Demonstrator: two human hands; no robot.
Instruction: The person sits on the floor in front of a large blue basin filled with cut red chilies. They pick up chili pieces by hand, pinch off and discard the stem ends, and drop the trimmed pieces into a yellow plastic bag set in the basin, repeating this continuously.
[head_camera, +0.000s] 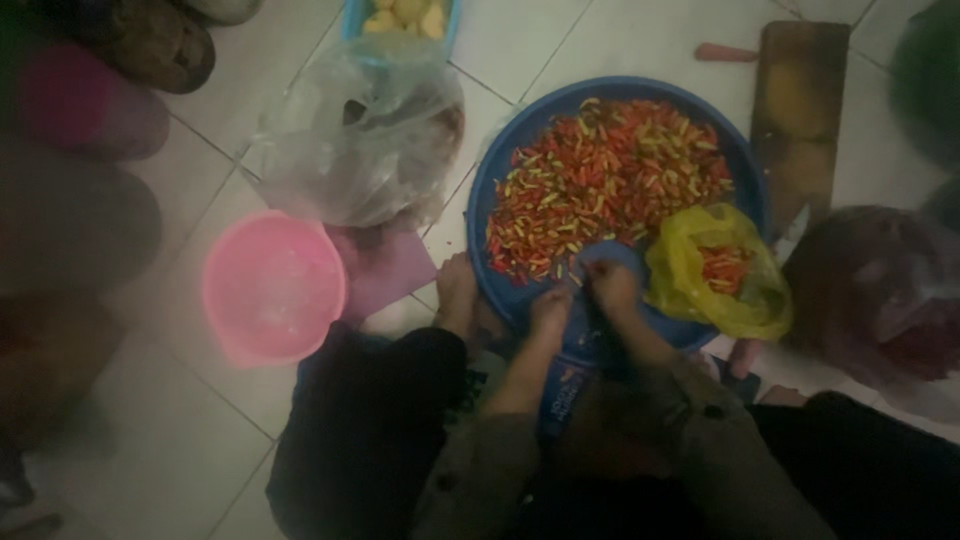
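Note:
A wide blue basin (500, 170) on the tiled floor holds a heap of small red, orange and green chili peppers (600, 180). My left hand (551, 305) and my right hand (612, 285) meet at the basin's near rim, fingers pinched together around a small chili between them; the picture is too blurred to tell which hand has it. A yellow plastic bag (690, 280) with some red chilies inside lies in the basin just right of my right hand. My bare foot (457, 290) rests against the basin's left side.
A pink plastic bowl (272, 287) stands left of my knee. A clear plastic bag (360, 140) lies behind it, with a blue tub of yellow pieces (400, 15) beyond. A wooden board (800, 110) lies at upper right, a dark red bag (880, 290) at right, shoes (150, 40) at upper left.

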